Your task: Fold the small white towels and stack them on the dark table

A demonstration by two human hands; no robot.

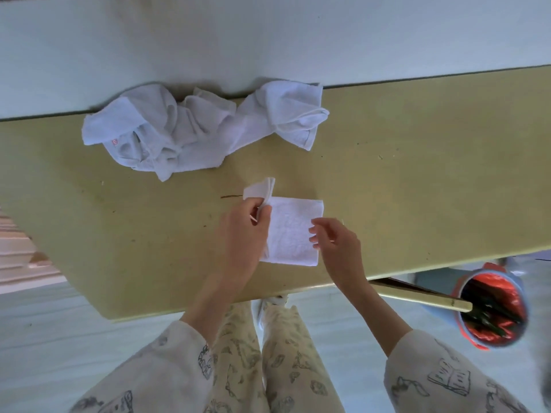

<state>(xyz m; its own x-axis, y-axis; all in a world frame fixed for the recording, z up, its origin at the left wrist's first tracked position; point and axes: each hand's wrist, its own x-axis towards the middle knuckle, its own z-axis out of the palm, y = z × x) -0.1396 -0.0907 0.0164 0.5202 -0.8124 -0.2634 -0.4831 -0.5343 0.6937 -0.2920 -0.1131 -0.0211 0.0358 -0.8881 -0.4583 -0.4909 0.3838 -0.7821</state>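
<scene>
A small white towel point(293, 231) lies folded into a rough square on the yellowish table point(417, 174), near its front edge. My left hand point(244, 234) pinches the towel's left edge, and a corner of the cloth sticks up above my fingers. Beside the towel's right edge hovers my right hand point(337, 242), fingers loosely curled and holding nothing. A heap of crumpled white towels point(190, 129) sits at the back of the table against the wall.
A blue bin point(492, 311) with a red liner stands on the floor under the table's right front edge. A thin brown stick point(231, 197) lies left of the folded towel. The white wall point(268, 37) runs along the table's far edge.
</scene>
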